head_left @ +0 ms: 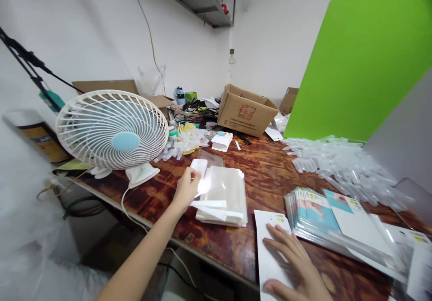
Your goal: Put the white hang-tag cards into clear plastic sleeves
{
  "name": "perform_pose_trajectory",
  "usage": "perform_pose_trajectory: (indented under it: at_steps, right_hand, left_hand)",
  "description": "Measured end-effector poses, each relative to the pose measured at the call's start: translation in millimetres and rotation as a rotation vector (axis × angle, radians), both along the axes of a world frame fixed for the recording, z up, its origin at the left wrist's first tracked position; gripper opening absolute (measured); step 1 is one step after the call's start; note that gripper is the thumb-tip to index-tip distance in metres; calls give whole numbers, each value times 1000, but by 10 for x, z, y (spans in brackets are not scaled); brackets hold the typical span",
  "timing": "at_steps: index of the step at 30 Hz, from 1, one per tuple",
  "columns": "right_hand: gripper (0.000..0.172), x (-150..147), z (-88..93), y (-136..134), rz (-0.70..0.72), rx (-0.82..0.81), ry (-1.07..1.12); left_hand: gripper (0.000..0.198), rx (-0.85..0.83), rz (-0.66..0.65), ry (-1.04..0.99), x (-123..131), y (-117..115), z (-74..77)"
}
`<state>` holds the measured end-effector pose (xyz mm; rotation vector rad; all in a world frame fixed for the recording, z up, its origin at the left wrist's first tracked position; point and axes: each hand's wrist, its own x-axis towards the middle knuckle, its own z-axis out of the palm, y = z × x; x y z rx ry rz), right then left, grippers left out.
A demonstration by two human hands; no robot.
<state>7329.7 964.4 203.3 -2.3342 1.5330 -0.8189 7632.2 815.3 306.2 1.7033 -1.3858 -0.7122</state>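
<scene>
My left hand (187, 186) is at the left edge of a stack of clear plastic bags (224, 184), its fingers curled together in a pinch. What is between the fingertips is hidden. A white piece with rounded corners (199, 165) shows just beyond them. Thin white strips (219, 210) lie across the near part of the stack. My right hand (297, 265) rests with spread fingers on a white printed card (265, 242) at the table's front edge. Right of it stands a row of packaged cards with blue pictures (313, 213), with a loose white and blue card (357, 215) alongside.
A white desk fan (113, 130) stands at the left. Clear plastic pieces are heaped at the right (347, 170) and behind the fan (185, 143). Farther back are a small card stack (222, 140), an open carton (248, 110) and a green panel (357, 62).
</scene>
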Motion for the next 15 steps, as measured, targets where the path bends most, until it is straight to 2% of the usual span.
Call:
perform_pose_trajectory:
  at_steps: [4, 7, 9, 15]
  right_hand:
    - [61, -6, 41, 18, -2, 28, -6]
    - [60, -4, 50, 28, -8, 25, -23]
    - [59, -3, 46, 32, -12, 32, -34]
    - [56, -4, 51, 25, -19, 53, -40]
  left_hand:
    - [18, 36, -6, 358, -47, 78, 44]
    - [11, 87, -53, 523, -89, 92, 81]
    - [5, 100, -60, 580, -113, 87, 83]
    - [11, 33, -12, 595, -158, 62, 27]
